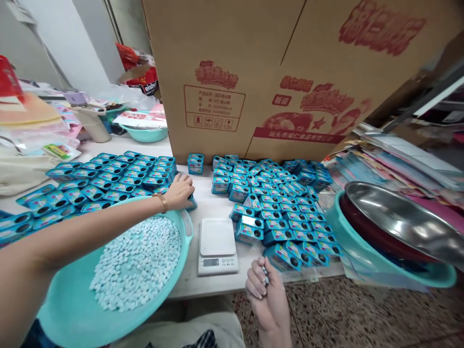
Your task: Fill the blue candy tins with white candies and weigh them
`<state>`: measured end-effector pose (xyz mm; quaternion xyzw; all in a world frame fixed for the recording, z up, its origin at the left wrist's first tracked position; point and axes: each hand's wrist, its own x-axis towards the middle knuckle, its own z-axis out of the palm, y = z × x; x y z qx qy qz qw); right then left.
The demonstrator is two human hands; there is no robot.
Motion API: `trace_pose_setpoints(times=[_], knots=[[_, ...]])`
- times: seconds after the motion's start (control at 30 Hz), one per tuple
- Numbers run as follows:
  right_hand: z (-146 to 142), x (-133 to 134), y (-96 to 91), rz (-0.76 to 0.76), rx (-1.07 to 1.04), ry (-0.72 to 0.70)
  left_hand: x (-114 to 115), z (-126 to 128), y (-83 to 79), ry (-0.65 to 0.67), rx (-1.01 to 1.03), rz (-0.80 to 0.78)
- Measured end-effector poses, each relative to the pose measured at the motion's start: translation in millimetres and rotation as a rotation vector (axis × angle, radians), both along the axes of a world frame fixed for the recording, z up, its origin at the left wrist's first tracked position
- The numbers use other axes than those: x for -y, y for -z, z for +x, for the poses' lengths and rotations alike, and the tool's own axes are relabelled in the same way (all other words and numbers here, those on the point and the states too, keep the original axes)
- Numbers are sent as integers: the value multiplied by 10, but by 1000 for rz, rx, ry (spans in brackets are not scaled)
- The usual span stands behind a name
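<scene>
Head view: my left fingers point(188, 187) cover a blue box point(193, 202) past the basin point(72, 299), grip unclear; nearer me, right fingers point(255, 281) clasp pellets point(266, 276).

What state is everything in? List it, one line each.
Near basin: partly filled with loose pale pieces.
Right hand: curled around a few pieces.
Left hand: on a blue box, grip unclear.
Scale: flat on the table, readout illegible.
Left boxes: in rows.
Right boxes: crowded, some tilted.
Carton: upright.
Steel bowl: tilted.
</scene>
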<state>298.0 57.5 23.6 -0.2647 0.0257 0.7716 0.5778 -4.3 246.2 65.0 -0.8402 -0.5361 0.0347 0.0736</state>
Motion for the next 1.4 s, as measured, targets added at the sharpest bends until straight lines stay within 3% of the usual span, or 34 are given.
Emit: trace_pose_setpoints(times=[0.1,0.2,0.33,0.43,0.53,0.67,0.73,0.87,1.0,1.2,1.4], knots=[[89,46,77,-22,-12,23,162,207,-201,55,52,8],[139,25,109,-33,-16,22,365,551,-351,197,127,19],[148,-61,90,1,26,3,545,1032,-251,347,126,-65],[167,-106,56,-1,36,-6,562,1201,-158,339,127,-155],[225,-112,25,-19,34,-3,518,1067,-293,212,247,-131],[295,-131,-19,-57,34,47,450,543,-546,-34,376,-19],[298,-178,-52,-86,35,69,470,284,-533,-118,404,-52],[246,-348,-134,-104,73,80,596,24,-277,-175,380,-149],[179,-507,-184,-98,160,74,653,79,-103,-121,378,-161],[78,-605,-190,-99,194,114,599,323,-65,30,399,-219],[-87,-798,-278,15,180,118,614,586,82,148,433,-306]])
